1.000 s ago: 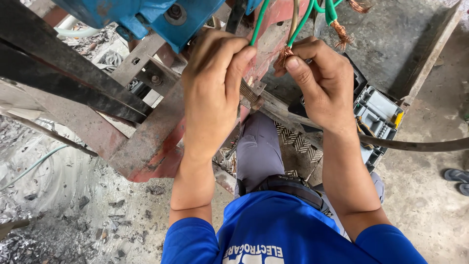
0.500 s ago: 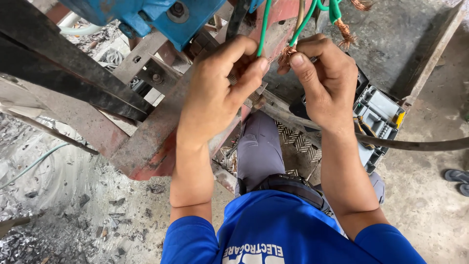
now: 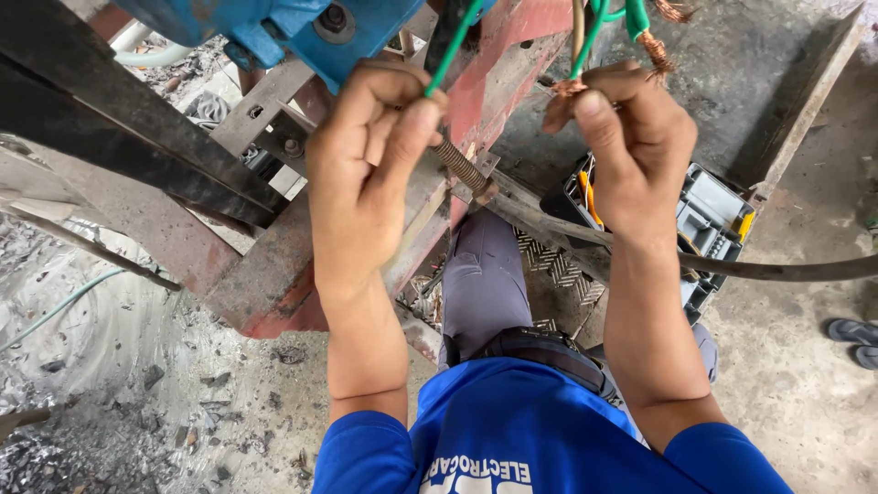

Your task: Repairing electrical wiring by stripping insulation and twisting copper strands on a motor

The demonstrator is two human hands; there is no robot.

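Note:
My left hand (image 3: 370, 165) pinches a thin green wire (image 3: 455, 50) between thumb and fingers, just below a blue motor housing (image 3: 274, 27). My right hand (image 3: 631, 146) grips another green wire (image 3: 590, 41) at its stripped copper end (image 3: 567, 89). A second bare copper strand end (image 3: 660, 50) sticks out above that hand from a thicker green sleeve. Both wires run up out of view. The two hands are held apart at about the same height.
A rusty red metal frame (image 3: 274, 284) with a threaded bolt (image 3: 462, 169) lies under the hands. An open grey toolbox (image 3: 709, 224) sits on the concrete at right. A dark cable (image 3: 786, 270) crosses right. Rubble covers the ground at left; sandals (image 3: 855, 334) at far right.
Both hands have moved apart and slightly up. The left hand has closed its pinch on its green wire; the right hand has slid to the copper end of the other.

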